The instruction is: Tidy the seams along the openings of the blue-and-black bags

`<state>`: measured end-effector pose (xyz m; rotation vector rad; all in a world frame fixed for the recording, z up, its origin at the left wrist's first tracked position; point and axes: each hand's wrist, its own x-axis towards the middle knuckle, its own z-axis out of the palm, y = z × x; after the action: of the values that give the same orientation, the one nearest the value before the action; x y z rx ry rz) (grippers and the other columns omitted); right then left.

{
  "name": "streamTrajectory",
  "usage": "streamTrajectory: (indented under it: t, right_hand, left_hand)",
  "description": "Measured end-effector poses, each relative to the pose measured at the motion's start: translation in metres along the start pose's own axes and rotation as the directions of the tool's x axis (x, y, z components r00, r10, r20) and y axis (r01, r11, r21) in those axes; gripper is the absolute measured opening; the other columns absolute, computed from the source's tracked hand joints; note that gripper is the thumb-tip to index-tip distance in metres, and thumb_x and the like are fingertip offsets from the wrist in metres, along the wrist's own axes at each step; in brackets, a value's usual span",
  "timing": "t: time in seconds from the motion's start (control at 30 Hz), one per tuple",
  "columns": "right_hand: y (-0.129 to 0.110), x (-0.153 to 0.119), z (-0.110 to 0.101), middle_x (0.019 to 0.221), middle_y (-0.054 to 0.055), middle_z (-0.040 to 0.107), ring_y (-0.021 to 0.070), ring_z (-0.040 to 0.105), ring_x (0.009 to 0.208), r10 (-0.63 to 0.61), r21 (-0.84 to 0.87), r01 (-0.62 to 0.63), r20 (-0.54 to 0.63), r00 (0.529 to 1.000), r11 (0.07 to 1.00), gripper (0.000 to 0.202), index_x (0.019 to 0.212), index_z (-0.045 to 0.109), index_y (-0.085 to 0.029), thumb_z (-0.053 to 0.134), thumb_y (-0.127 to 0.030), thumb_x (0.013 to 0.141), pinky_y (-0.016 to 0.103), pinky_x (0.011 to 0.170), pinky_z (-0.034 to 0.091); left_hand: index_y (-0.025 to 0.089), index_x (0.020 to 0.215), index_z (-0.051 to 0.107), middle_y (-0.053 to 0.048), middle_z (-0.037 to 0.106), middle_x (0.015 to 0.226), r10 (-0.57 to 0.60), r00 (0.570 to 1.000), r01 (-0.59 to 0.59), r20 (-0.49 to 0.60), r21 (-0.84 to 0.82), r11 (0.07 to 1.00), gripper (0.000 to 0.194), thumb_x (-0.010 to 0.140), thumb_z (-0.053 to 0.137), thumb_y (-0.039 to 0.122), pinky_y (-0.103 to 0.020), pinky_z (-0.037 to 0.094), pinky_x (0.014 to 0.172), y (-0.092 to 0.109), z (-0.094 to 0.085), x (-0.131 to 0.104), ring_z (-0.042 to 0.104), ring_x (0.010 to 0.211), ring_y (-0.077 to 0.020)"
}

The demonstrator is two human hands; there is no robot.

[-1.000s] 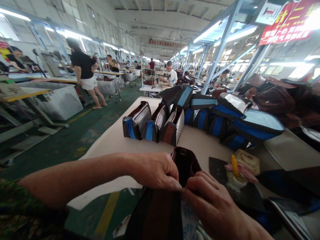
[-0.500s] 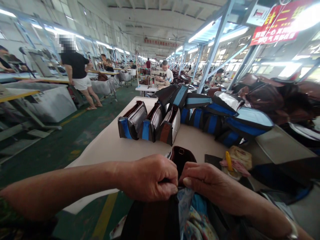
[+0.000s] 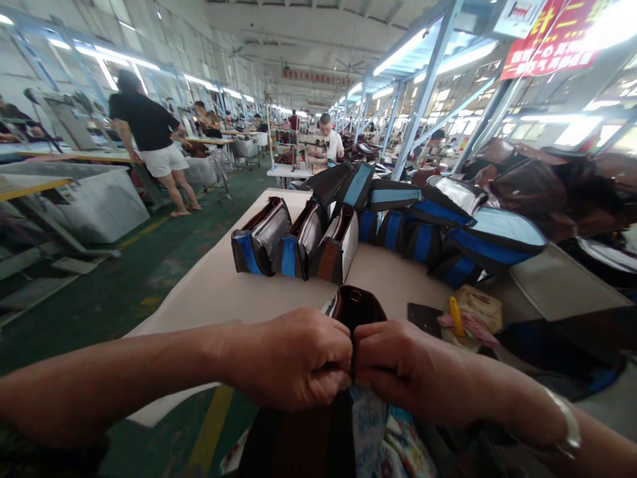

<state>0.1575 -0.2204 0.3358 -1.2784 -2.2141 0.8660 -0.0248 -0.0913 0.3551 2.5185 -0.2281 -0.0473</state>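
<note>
Both the left hand [image 3: 293, 358] and right hand [image 3: 398, 365] are fisted, knuckles touching, pinching the rim of a dark brown soft fabric bag [image 3: 355, 309] at the near edge of the beige worktable [image 3: 223, 292]. It looks light and floppy, probably best held by that seamed rim, though the grip itself is hidden.

i see bare table [image 3: 233, 292] open ahead-left of my fists, row of upright bags [image 3: 293, 242] blocking further on, blue bag pile [image 3: 448, 232] crowding the right, yellow-handled tool [image 3: 455, 316] and clutter near my right hand [image 3: 398, 362]

Dark brown bag [image 3: 359, 307] above the hands; blue-and-black bags [image 3: 293, 242] beyond; yellow tool [image 3: 455, 316] to the right.
</note>
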Motion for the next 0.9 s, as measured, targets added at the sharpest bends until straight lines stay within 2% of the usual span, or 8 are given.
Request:
streamTrajectory:
  t: [0.1, 0.23, 0.33, 0.43, 0.57, 0.67, 0.73, 0.9]
  right_hand:
    - [-0.006, -0.004, 0.008, 0.083, 0.000, 0.053, 0.0131, 0.047, 0.077, -0.021, -0.126, 0.009, -0.091, 0.996, 0.992, 0.015, 0.079, 0.055, -0.017, 0.053, -0.012, 0.093, 0.027, 0.069, 0.035]
    - [-0.004, -0.011, 0.006, 0.083, -0.001, 0.051, 0.0111, 0.046, 0.075, 0.044, 0.102, -0.033, -0.106, 0.993, 0.994, 0.020, 0.081, 0.055, -0.017, 0.052, -0.021, 0.100, 0.025, 0.067, 0.036]
    - [0.002, -0.013, -0.003, 0.084, -0.001, 0.051, 0.0116, 0.045, 0.074, 0.144, 0.324, -0.126, -0.029, 0.989, 0.937, 0.033, 0.085, 0.060, -0.016, 0.044, -0.036, 0.106, 0.026, 0.067, 0.037]
    - [0.005, -0.012, -0.011, 0.087, 0.000, 0.052, 0.0122, 0.045, 0.077, 0.195, 0.384, -0.196, 0.043, 0.980, 0.902, 0.039, 0.091, 0.064, -0.014, 0.041, -0.041, 0.106, 0.027, 0.070, 0.038]
    - [0.001, -0.007, -0.005, 0.085, -0.002, 0.052, 0.0102, 0.047, 0.074, 0.085, 0.205, -0.089, 0.028, 0.996, 0.975, 0.024, 0.080, 0.060, -0.016, 0.052, -0.025, 0.101, 0.025, 0.067, 0.036]
    - [-0.001, -0.007, 0.007, 0.079, -0.001, 0.049, 0.0130, 0.044, 0.075, -0.033, -0.113, 0.019, -0.118, 0.992, 0.993, 0.021, 0.075, 0.053, -0.017, 0.051, -0.013, 0.095, 0.028, 0.067, 0.033]
    - [-0.001, -0.009, 0.012, 0.078, -0.001, 0.048, 0.0142, 0.043, 0.075, -0.060, -0.181, 0.023, -0.205, 0.977, 0.983, 0.021, 0.076, 0.051, -0.018, 0.049, -0.014, 0.096, 0.030, 0.067, 0.031]
    - [-0.001, -0.017, 0.008, 0.084, -0.002, 0.049, 0.0120, 0.044, 0.075, 0.138, 0.190, -0.106, -0.169, 0.976, 0.976, 0.030, 0.080, 0.050, -0.020, 0.041, -0.032, 0.106, 0.025, 0.068, 0.035]
  left_hand:
    - [0.017, 0.070, 0.054, 0.001, 0.053, 0.072, -0.027, 0.997, 0.040, 0.070, -0.201, 0.979, 0.018, 0.088, 0.058, 0.018, -0.023, 0.042, 0.065, -0.006, -0.004, 0.001, 0.053, 0.070, -0.0125]
    - [0.017, 0.069, 0.048, 0.003, 0.044, 0.069, -0.082, 0.983, 0.132, 0.163, -0.323, 0.937, 0.034, 0.098, 0.049, 0.035, -0.023, 0.040, 0.065, -0.011, -0.009, 0.003, 0.046, 0.067, -0.0112]
    - [0.017, 0.066, 0.048, 0.004, 0.043, 0.067, -0.059, 0.983, 0.109, 0.174, -0.294, 0.950, 0.033, 0.096, 0.053, 0.028, -0.022, 0.040, 0.065, -0.007, -0.010, 0.006, 0.046, 0.065, -0.0104]
    - [0.017, 0.064, 0.049, 0.004, 0.045, 0.067, -0.032, 0.991, 0.066, 0.130, -0.265, 0.962, 0.028, 0.091, 0.056, 0.017, -0.020, 0.039, 0.064, -0.001, -0.008, 0.008, 0.047, 0.065, -0.0093]
    - [0.017, 0.065, 0.049, 0.002, 0.049, 0.067, -0.009, 0.997, 0.019, 0.072, -0.135, 0.991, 0.025, 0.088, 0.056, 0.015, -0.020, 0.040, 0.063, 0.000, -0.001, 0.007, 0.049, 0.065, -0.0101]
    - [0.017, 0.065, 0.051, 0.001, 0.054, 0.068, -0.028, 0.999, 0.028, 0.021, -0.015, 0.999, 0.023, 0.087, 0.057, 0.016, -0.022, 0.041, 0.064, -0.003, 0.002, 0.004, 0.051, 0.067, -0.0117]
    - [0.016, 0.066, 0.054, 0.001, 0.054, 0.067, -0.066, 0.998, 0.066, 0.015, -0.036, 0.997, 0.027, 0.091, 0.059, 0.025, -0.022, 0.040, 0.062, -0.006, -0.001, 0.001, 0.051, 0.065, -0.0119]
    - [0.015, 0.089, 0.068, -0.004, 0.064, 0.083, -0.076, 0.997, 0.081, 0.033, -0.204, 0.976, 0.042, 0.103, 0.039, 0.041, -0.025, 0.044, 0.075, -0.011, -0.020, -0.006, 0.058, 0.078, -0.0153]
